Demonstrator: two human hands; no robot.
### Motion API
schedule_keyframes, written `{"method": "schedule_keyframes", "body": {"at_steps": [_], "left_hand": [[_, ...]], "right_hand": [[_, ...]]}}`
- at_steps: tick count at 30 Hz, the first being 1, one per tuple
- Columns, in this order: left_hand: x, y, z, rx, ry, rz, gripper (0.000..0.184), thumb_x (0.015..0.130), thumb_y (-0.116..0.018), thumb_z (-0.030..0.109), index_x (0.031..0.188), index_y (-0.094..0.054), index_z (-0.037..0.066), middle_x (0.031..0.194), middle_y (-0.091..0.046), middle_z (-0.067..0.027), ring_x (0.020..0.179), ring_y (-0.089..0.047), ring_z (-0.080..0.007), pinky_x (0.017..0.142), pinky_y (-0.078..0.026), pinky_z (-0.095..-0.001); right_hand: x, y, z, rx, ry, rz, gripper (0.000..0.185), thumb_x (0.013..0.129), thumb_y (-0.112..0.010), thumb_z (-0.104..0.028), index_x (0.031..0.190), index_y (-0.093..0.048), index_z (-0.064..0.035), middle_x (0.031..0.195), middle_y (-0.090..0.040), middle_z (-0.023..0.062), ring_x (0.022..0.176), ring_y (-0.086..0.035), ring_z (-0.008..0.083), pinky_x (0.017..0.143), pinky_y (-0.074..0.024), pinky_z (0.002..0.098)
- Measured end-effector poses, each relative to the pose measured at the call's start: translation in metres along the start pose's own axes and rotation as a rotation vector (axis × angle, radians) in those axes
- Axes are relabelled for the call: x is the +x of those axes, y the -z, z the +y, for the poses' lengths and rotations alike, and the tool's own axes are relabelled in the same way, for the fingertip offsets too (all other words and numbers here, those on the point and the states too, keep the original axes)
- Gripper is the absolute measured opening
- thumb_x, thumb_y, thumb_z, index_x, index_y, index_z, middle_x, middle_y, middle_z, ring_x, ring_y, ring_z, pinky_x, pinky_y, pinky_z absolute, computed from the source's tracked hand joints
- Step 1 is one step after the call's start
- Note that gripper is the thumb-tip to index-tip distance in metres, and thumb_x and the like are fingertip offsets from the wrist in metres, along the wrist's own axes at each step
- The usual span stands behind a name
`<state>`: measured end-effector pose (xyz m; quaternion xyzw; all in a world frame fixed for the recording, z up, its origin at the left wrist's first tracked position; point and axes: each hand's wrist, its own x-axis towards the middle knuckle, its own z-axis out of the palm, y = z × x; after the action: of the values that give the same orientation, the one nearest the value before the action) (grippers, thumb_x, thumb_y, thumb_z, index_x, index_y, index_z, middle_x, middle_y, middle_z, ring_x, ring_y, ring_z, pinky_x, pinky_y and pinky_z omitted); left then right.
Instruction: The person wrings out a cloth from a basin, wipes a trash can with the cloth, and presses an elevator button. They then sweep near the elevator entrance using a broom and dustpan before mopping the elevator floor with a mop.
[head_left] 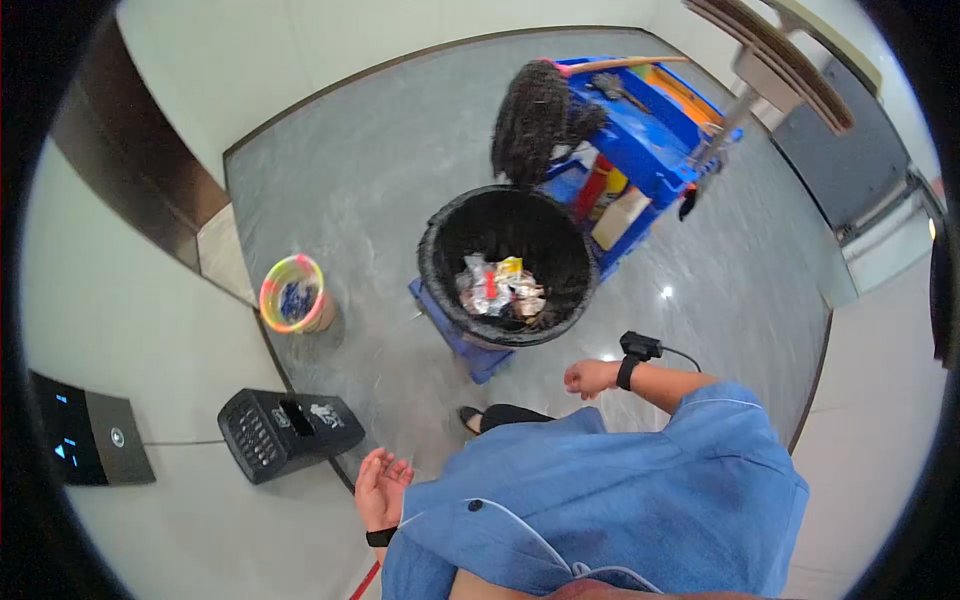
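Note:
My left hand (382,490) is low at the left of my blue shirt, palm turned up and fingers apart, with nothing in it. My right hand (592,378) hangs in front of my body with its fingers curled in, and no object shows in it. Nearest to it is a large black trash bin (440,240) on a blue base (455,340). Crumpled wrappers and silvery trash (505,285) lie at the bottom of the bin. Each wrist has a black band, and a small black device (640,346) with a cable sits by the right one.
A blue cleaning cart (650,140) with bottles and tools stands behind the bin, a dark mop head (530,115) hanging at its side. To the left are a small dark-lined wastebasket (312,300) and a black box (290,430) by the wall. A flat-topped object (780,60) juts in at upper right.

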<state>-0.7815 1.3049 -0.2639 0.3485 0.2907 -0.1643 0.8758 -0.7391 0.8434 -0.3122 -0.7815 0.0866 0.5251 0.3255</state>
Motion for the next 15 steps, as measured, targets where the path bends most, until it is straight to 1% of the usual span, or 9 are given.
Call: {"method": "schedule_keyframes", "body": {"at_steps": [1, 3, 5, 7, 9, 10, 12, 13, 15], "left_hand": [[0.001, -0.012, -0.005, 0.014, 0.008, -0.016, 0.022, 0.09, -0.056, 0.019, 0.107, -0.056, 0.007, 0.097, -0.06, -0.0078, 0.085, -0.059, -0.025, 0.075, -0.05, -0.041], [0.001, -0.035, -0.015, 0.069, -0.015, -0.062, 0.022, 0.089, -0.057, 0.02, 0.107, -0.056, 0.007, 0.096, -0.059, -0.0073, 0.085, -0.059, -0.025, 0.075, -0.05, -0.0412], [0.002, -0.061, -0.03, 0.084, -0.029, -0.047, 0.022, 0.089, -0.057, 0.019, 0.107, -0.056, 0.007, 0.096, -0.059, -0.0073, 0.084, -0.059, -0.025, 0.074, -0.05, -0.0409], [0.008, -0.079, -0.048, 0.095, -0.037, -0.029, 0.022, 0.089, -0.057, 0.019, 0.107, -0.056, 0.007, 0.096, -0.059, -0.0073, 0.084, -0.059, -0.0249, 0.074, -0.05, -0.0406], [0.022, -0.097, -0.074, 0.09, -0.043, -0.038, 0.023, 0.089, -0.057, 0.018, 0.108, -0.056, 0.006, 0.095, -0.06, -0.0072, 0.082, -0.06, -0.0244, 0.071, -0.051, -0.0397], [0.027, -0.114, -0.086, 0.067, -0.038, -0.007, 0.023, 0.088, -0.056, 0.017, 0.108, -0.056, 0.006, 0.093, -0.06, -0.0075, 0.08, -0.06, -0.0238, 0.07, -0.051, -0.0389], [0.043, -0.149, -0.122, 0.038, -0.054, 0.004, 0.023, 0.088, -0.057, 0.017, 0.108, -0.056, 0.006, 0.093, -0.06, -0.0077, 0.08, -0.06, -0.024, 0.07, -0.051, -0.039], [0.047, -0.162, -0.133, 0.039, -0.057, 0.023, 0.023, 0.088, -0.057, 0.018, 0.107, -0.057, 0.006, 0.093, -0.06, -0.0079, 0.08, -0.06, -0.0241, 0.07, -0.051, -0.039], [0.043, -0.204, -0.157, 0.041, -0.061, 0.04, 0.022, 0.087, -0.058, 0.017, 0.107, -0.057, 0.006, 0.095, -0.06, -0.008, 0.081, -0.06, -0.0249, 0.071, -0.051, -0.0386]], "right_hand": [[-0.015, 0.014, 0.012, 0.017, -0.001, 0.015, 0.032, 0.089, -0.056, -0.025, 0.111, -0.057, -0.0014, 0.089, -0.063, 0.0088, 0.08, -0.062, 0.0173, 0.067, -0.0509, 0.0305], [-0.039, 0.052, 0.033, 0.19, 0.037, 0.137, 0.031, 0.093, -0.053, -0.022, 0.115, -0.052, -0.0006, 0.093, -0.061, 0.0072, 0.08, -0.062, 0.0147, 0.068, -0.0511, 0.0277], [-0.069, 0.092, 0.045, 0.393, 0.298, 0.318, 0.022, 0.09, -0.054, -0.019, 0.103, -0.057, -0.0015, 0.084, -0.062, 0.0058, 0.07, -0.061, 0.0142, 0.062, -0.0521, 0.029], [-0.116, 0.136, 0.038, 0.517, 0.421, 0.362, 0.022, 0.093, -0.054, -0.018, 0.107, -0.056, -0.0019, 0.091, -0.062, 0.0054, 0.074, -0.062, 0.0139, 0.066, -0.0525, 0.0281], [-0.153, 0.179, 0.048, 0.599, 0.54, 0.368, 0.026, 0.092, -0.056, -0.021, 0.111, -0.054, -0.0028, 0.094, -0.062, 0.0058, 0.078, -0.064, 0.0148, 0.069, -0.0531, 0.0286], [-0.172, 0.202, 0.051, 0.585, 0.537, 0.365, 0.026, 0.092, -0.056, -0.021, 0.111, -0.054, -0.0028, 0.094, -0.062, 0.0058, 0.078, -0.064, 0.0148, 0.069, -0.0531, 0.0286], [-0.205, 0.251, 0.049, 0.58, 0.728, 0.378, 0.029, 0.093, -0.055, -0.021, 0.116, -0.053, -0.0031, 0.099, -0.062, 0.0084, 0.084, -0.064, 0.0173, 0.073, -0.0533, 0.0298], [-0.216, 0.27, 0.044, 0.655, 0.795, 0.435, 0.025, 0.093, -0.054, -0.018, 0.113, -0.054, -0.0038, 0.097, -0.063, 0.0075, 0.081, -0.065, 0.0166, 0.07, -0.0538, 0.0286], [-0.23, 0.308, 0.034, 0.763, 1.027, 0.401, 0.025, 0.094, -0.052, -0.016, 0.115, -0.053, -0.0022, 0.097, -0.063, 0.0091, 0.081, -0.065, 0.0172, 0.07, -0.0537, 0.0287]]}}
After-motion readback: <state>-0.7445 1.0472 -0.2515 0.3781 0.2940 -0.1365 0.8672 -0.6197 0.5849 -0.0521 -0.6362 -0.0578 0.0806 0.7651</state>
